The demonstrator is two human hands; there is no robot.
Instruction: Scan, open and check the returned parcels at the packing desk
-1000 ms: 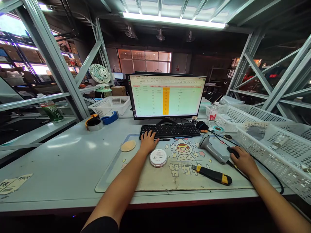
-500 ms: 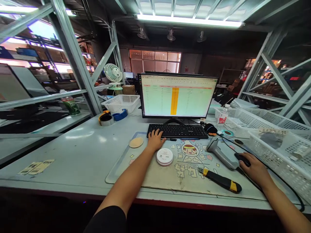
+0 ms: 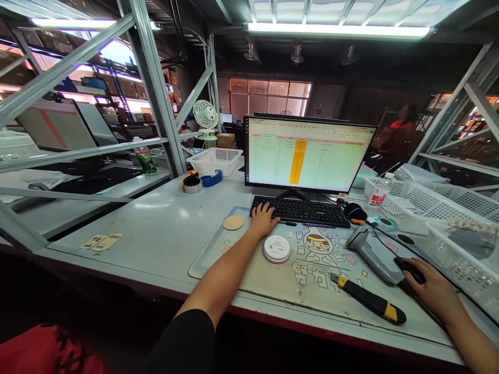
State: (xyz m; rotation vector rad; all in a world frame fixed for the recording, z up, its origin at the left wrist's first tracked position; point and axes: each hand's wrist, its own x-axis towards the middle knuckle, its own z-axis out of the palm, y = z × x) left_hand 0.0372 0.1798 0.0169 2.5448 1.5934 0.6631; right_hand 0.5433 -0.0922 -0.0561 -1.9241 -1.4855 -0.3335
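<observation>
My left hand [image 3: 263, 220] rests on the left end of the black keyboard [image 3: 304, 210], fingers spread on the keys. Around the computer mouse [image 3: 410, 270] on the right, my right hand [image 3: 431, 288] is closed. A monitor [image 3: 310, 156] behind the keyboard shows a spreadsheet with one orange column. Between my hands, on the cartoon desk mat [image 3: 268, 283], lie a round white tin [image 3: 276, 248], a black and yellow utility knife [image 3: 372, 300] and a grey barcode scanner [image 3: 374, 257]. A round beige disc [image 3: 234, 222] lies left of my left hand.
White plastic baskets [image 3: 460, 259] line the right side, with a drink bottle [image 3: 379, 191] by them. Tape dispensers [image 3: 192, 183] and a small fan [image 3: 205, 115] stand at the back left. Metal rack posts [image 3: 154, 83] frame the desk. A person in red [image 3: 401, 130] is at the back right.
The view has turned left, so everything sits further right in the picture. A person in red now shows at the back right, and red cloth at the lower left. Both hands keep their places.
</observation>
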